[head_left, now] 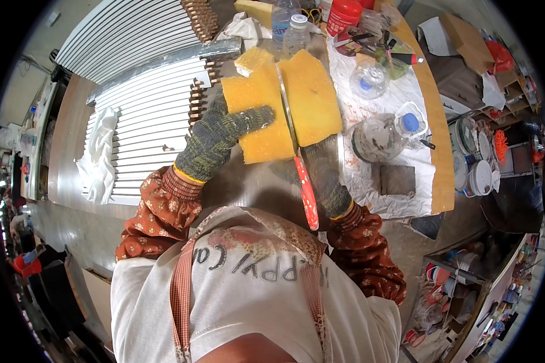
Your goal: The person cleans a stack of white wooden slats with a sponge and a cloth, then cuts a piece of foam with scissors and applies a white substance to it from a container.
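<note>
My left hand (218, 133), in a grey-green knit glove, is closed on a yellow foam sponge (257, 130), its thumb lying across the top. A second yellow sponge half (310, 97) is right beside it. Between the two halves lies a long metal blade, and its red, white-spotted knife handle (307, 193) points toward my body. My right hand (330, 181), gloved too, is in shadow beside the handle at the lower edge of the right half. The sponge hides its fingers. A smaller yellow and white sponge piece (253, 59) shows beyond the left half.
White slatted panels (145, 121) with a crumpled white cloth (102, 154) cover the table's left side. On white sheeting at right stand a large clear jug (378, 138) and a dark square block (398, 179). Farther back are a clear bottle (297, 35) and a red container (344, 17).
</note>
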Motion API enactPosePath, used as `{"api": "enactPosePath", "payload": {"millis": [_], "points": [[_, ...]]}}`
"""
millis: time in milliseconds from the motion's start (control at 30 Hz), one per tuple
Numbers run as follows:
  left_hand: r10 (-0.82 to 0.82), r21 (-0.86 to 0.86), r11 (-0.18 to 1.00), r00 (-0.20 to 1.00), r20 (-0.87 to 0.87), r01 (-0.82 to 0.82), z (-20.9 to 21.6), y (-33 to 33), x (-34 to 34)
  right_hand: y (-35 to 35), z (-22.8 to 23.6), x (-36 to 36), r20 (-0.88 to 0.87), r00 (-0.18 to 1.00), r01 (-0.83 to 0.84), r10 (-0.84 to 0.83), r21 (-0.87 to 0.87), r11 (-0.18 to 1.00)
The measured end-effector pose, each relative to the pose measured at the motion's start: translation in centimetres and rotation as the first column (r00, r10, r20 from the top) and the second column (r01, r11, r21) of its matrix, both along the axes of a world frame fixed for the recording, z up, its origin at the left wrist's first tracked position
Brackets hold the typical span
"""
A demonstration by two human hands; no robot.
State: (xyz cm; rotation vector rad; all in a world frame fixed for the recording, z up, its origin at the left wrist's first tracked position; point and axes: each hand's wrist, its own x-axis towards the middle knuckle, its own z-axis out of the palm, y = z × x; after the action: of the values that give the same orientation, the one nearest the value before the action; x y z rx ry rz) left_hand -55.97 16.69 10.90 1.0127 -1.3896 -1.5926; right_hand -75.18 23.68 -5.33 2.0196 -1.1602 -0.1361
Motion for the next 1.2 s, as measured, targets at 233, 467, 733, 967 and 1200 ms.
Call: {"api": "enactPosePath", "payload": {"millis": [233,467,733,967,1200], "points": [[-0.019,-0.009,1.0,0.999,0.031,0.019,0.0,-0.6,0.0,-0.8,4.2,-0.5,0.815,0.578,-0.395,0.029,0.249,0.884],[-0.035,0.002,0.999,0.999,-0.04,0.035,-0.4,-0.8,0.2,-1.2,6.3,-0.7,0.902,0.43,-0.498,0.037,0.203,0.843],[-0.012,0.111,0.994,0.996,-0.092,0.023,-1.7,-1.8,0.3,-1.8,1.4,-1.2,0.931,0.111,-0.629,-0.348,0.337,0.701],[0.043,0.147,0.989,0.994,-0.097,-0.029,-1.8,-2.0,0.5,-2.9,0.8,-1.2,0.704,-0.102,-0.696,-0.703,0.454,0.556],[0.034,-0.325,0.945,0.989,0.143,0.014,-4.3,-2.4,3.9,-3.3,5.3,0.3,0.92,0.005,-0.56,-0.393,0.328,0.761]]}}
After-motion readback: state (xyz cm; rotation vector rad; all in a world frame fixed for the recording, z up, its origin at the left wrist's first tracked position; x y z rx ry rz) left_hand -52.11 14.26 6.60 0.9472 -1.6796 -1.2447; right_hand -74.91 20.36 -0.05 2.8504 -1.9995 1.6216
